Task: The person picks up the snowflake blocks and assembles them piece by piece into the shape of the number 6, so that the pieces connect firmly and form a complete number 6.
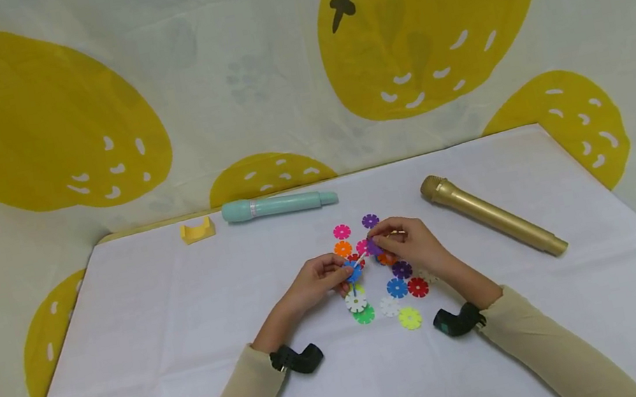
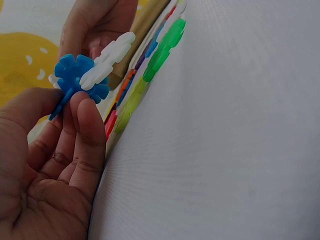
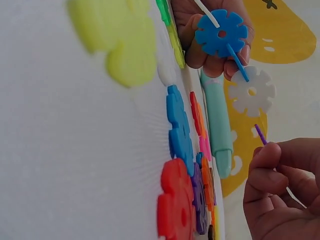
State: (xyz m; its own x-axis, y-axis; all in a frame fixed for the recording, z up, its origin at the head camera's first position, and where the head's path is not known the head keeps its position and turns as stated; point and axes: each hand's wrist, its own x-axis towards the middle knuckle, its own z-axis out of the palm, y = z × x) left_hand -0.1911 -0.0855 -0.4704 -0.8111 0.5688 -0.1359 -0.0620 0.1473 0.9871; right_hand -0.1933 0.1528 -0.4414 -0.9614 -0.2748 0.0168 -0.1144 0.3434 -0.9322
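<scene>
Between thumb and fingertips, my left hand (image 1: 316,282) pinches a small joined piece of blue and white notched flower-shaped discs. In the left wrist view, a blue disc (image 2: 70,70) stands with a white disc (image 2: 111,57) slotted into it. The right wrist view shows another white disc (image 3: 261,90) on the piece's near side, joined through a blue disc (image 3: 237,62) seen edge-on. My right hand (image 1: 417,243) pinches a purple disc (image 3: 260,134), its edge pointing toward the white disc with a small gap between. Loose discs lie on the table below both hands.
Loose discs include a red one (image 1: 418,287), a yellow one (image 1: 410,318) and a pink one (image 1: 341,231). A mint microphone (image 1: 287,203) and a small yellow stand (image 1: 197,231) lie at the back. A gold microphone (image 1: 493,214) lies right of my right hand.
</scene>
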